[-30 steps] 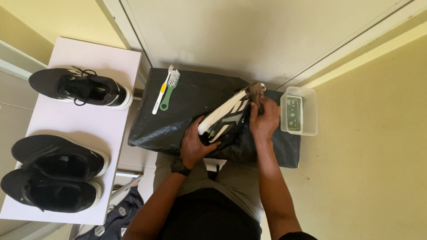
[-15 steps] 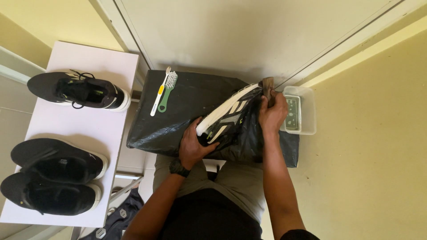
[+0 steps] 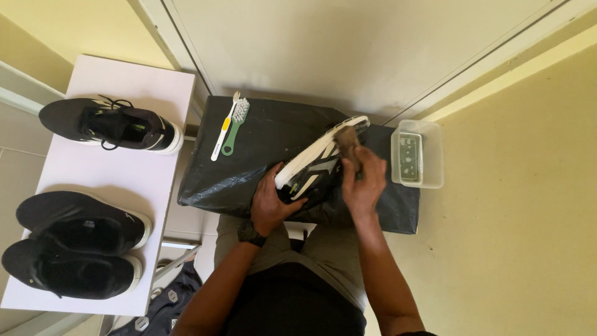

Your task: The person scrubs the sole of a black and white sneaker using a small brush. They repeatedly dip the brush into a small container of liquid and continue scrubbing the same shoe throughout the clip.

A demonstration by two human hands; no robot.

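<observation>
A black sneaker with a white sole [image 3: 315,163] lies tilted on its side over a black plastic sheet [image 3: 267,140]. My left hand [image 3: 272,200] grips the sneaker at its heel end. My right hand [image 3: 362,182] is closed on a brown wooden brush [image 3: 347,140] that rests against the sneaker's toe part. A dark watch sits on my left wrist.
A yellow-and-white toothbrush [image 3: 224,126] and a green brush [image 3: 235,126] lie on the sheet's far left. A clear plastic tub [image 3: 432,154] holding a dark block stands to the right. Three more black sneakers [image 3: 112,124] rest on a white table [image 3: 149,87] to the left.
My right hand with the brush has slid back along the sneaker from the toe tip toward me. The view has shifted slightly.
</observation>
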